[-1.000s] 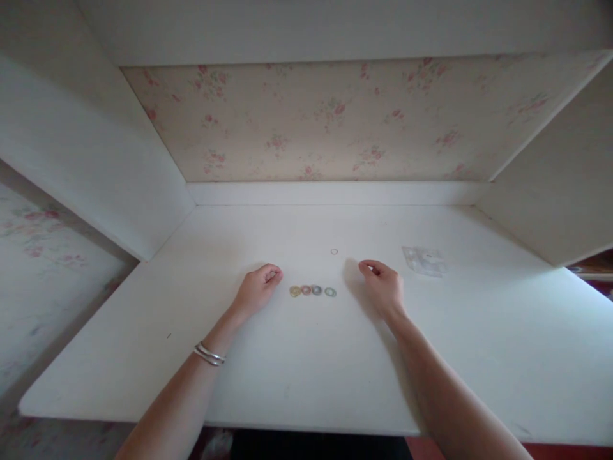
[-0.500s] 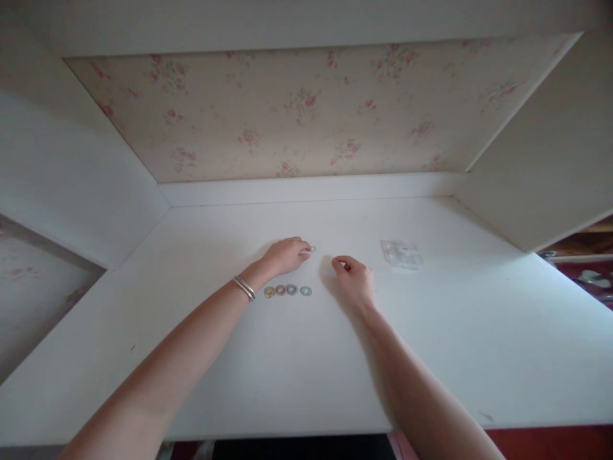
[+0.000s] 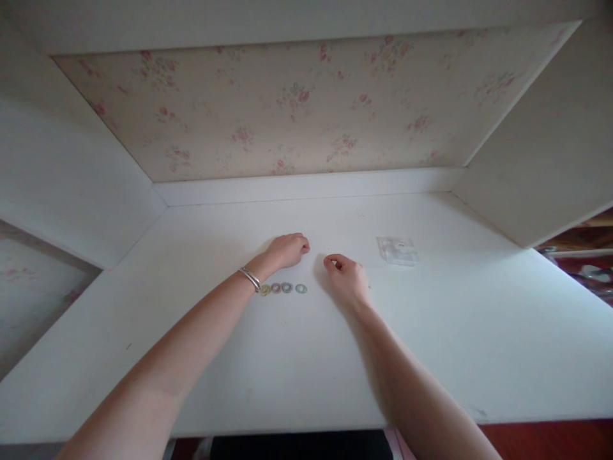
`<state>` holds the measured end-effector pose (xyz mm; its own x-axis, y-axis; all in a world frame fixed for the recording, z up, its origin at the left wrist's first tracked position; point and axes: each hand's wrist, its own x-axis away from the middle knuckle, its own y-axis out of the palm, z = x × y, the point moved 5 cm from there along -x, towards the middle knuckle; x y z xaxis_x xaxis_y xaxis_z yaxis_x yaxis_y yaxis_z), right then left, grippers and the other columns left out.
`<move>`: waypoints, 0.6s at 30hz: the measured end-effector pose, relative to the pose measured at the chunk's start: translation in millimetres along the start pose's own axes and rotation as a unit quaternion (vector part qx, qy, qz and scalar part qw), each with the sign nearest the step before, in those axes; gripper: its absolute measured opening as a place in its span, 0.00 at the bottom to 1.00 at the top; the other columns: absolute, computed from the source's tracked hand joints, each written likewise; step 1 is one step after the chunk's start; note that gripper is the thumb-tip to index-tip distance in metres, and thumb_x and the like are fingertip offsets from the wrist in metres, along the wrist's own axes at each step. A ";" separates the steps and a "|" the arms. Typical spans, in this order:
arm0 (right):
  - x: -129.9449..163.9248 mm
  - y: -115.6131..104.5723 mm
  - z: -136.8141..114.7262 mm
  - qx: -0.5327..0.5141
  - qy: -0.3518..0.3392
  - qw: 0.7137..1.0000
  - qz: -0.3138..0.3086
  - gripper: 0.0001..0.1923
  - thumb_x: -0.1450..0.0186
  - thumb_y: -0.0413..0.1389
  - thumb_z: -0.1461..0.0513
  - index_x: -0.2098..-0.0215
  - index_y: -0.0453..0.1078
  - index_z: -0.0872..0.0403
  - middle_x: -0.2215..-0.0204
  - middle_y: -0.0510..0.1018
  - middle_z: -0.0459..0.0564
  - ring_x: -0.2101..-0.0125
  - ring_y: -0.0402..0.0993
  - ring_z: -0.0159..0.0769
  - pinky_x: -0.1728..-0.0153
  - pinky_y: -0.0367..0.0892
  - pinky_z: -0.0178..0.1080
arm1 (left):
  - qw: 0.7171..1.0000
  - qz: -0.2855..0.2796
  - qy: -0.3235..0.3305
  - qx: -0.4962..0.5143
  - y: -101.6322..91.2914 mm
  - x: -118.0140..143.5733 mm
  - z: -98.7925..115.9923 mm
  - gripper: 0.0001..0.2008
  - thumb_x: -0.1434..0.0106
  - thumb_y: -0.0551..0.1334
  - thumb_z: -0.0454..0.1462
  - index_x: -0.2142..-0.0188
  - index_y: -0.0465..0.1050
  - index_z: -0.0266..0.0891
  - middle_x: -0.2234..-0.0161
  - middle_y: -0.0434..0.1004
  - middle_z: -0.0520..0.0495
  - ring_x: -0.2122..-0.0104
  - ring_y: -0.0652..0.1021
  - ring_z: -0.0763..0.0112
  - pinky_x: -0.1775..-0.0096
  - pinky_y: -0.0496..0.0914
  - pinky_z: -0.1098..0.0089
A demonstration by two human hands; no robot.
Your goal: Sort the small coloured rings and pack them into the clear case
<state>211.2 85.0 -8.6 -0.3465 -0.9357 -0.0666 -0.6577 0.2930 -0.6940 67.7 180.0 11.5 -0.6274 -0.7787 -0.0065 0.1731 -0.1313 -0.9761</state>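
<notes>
Head view: a row of four small rings [image 3: 283, 288] lies on the white desk [image 3: 297, 358], side by side and just touching or nearly so: a yellow ring [image 3: 265, 289] at the left end, then a pink ring [image 3: 276, 288], a blue-grey ring [image 3: 287, 287] and a green ring [image 3: 301, 289] slightly apart at the right end. The left hand [image 3: 287, 249] rests on the desk just behind the row, fingers curled down with the tips pressed to the surface; whether anything sits under the fingertips I cannot tell, as they cover the spot. The left wrist, wearing silver bangles [image 3: 249, 278], lies just beside the yellow ring. The right hand [image 3: 345, 278] rests on the desk near the right end of the row, loosely curled, thumb and forefinger drawn close together; whether they pinch something is too small to tell. The two hands are near each other but apart. Farther right, well apart from the rings, a small clear plastic bag [image 3: 397, 250] lies flat on the desk. Behind the desk rises floral wallpaper [image 3: 297, 108] between white side panels.
</notes>
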 end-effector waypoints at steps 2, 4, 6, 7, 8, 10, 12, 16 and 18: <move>-0.2 0.2 -0.2 0.003 -0.004 1.000 -0.001 0.14 0.40 0.49 0.55 0.65 0.76 0.46 0.78 0.75 0.44 0.76 0.67 0.31 0.75 0.55 0.33 | 1.000 -0.015 0.004 -0.009 -1.2 3.2 2.0 0.10 0.37 0.54 0.37 0.64 0.75 0.42 0.60 0.75 0.47 0.62 0.75 0.66 0.61 0.65 0.70; -0.2 0.2 -0.7 0.007 -0.009 1.000 -0.004 0.14 0.40 0.49 0.55 0.65 0.76 0.46 0.78 0.75 0.44 0.76 0.68 0.31 0.74 0.55 0.33 | 1.000 -0.016 0.003 -0.013 -4.8 10.2 2.8 0.10 0.36 0.53 0.37 0.63 0.74 0.42 0.59 0.75 0.46 0.61 0.75 0.66 0.61 0.65 0.70; -0.1 0.3 -1.1 0.010 -0.011 1.000 -0.008 0.14 0.39 0.49 0.55 0.65 0.76 0.45 0.77 0.76 0.44 0.75 0.69 0.32 0.74 0.56 0.33 | 1.000 0.000 -0.003 -0.005 -11.0 21.4 1.4 0.11 0.36 0.53 0.38 0.62 0.73 0.42 0.58 0.75 0.47 0.60 0.75 0.67 0.60 0.65 0.71; 0.0 0.3 -1.2 0.011 -0.012 1.000 -0.010 0.14 0.39 0.49 0.55 0.65 0.76 0.45 0.77 0.76 0.44 0.75 0.69 0.32 0.74 0.56 0.33 | 1.000 0.015 -0.004 0.003 -14.7 28.4 0.3 0.11 0.35 0.52 0.38 0.62 0.73 0.41 0.58 0.75 0.47 0.60 0.74 0.67 0.60 0.65 0.71; 0.2 0.2 -1.4 0.013 -0.012 1.000 -0.011 0.14 0.39 0.49 0.54 0.65 0.76 0.45 0.77 0.76 0.44 0.75 0.69 0.32 0.74 0.56 0.33 | 0.999 0.030 -0.002 0.011 -18.3 36.4 -0.8 0.11 0.35 0.52 0.39 0.62 0.73 0.41 0.59 0.75 0.47 0.60 0.74 0.67 0.59 0.65 0.70; 0.6 0.0 -1.7 0.016 -0.010 1.000 -0.013 0.14 0.39 0.49 0.54 0.65 0.76 0.45 0.76 0.76 0.44 0.74 0.70 0.32 0.73 0.57 0.33 | 0.998 0.053 0.003 0.029 -24.1 54.4 -3.3 0.11 0.34 0.52 0.39 0.62 0.73 0.41 0.60 0.75 0.48 0.61 0.74 0.68 0.58 0.65 0.70; 1.0 -0.2 -1.8 0.022 -0.005 1.000 -0.015 0.14 0.39 0.49 0.54 0.64 0.76 0.44 0.76 0.77 0.44 0.74 0.70 0.32 0.74 0.57 0.33 | 0.997 0.062 -0.007 0.048 -26.6 73.8 -6.4 0.12 0.34 0.52 0.39 0.62 0.73 0.42 0.62 0.75 0.48 0.63 0.74 0.69 0.59 0.66 0.70; 2.2 -0.4 -3.0 0.033 -0.002 0.999 -0.018 0.15 0.39 0.49 0.53 0.63 0.76 0.45 0.74 0.77 0.45 0.73 0.71 0.33 0.75 0.57 0.33 | 0.995 0.071 -0.023 0.059 -23.7 109.6 -6.1 0.11 0.34 0.51 0.39 0.62 0.72 0.42 0.63 0.74 0.49 0.65 0.74 0.71 0.61 0.66 0.72; 2.7 -0.4 -3.5 0.037 -0.006 0.999 -0.018 0.15 0.39 0.49 0.53 0.63 0.76 0.45 0.74 0.78 0.45 0.73 0.71 0.33 0.74 0.57 0.33 | 0.996 0.067 -0.019 0.057 -19.2 123.1 -2.7 0.11 0.33 0.51 0.39 0.62 0.72 0.43 0.63 0.75 0.49 0.65 0.75 0.72 0.61 0.66 0.72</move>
<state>208.1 83.0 -6.0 -0.3145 -0.9480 -0.0485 -0.6180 0.2433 -0.7476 -14.9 88.3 28.8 -0.5639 -0.8163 -0.1249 0.3395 -0.0913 -0.9362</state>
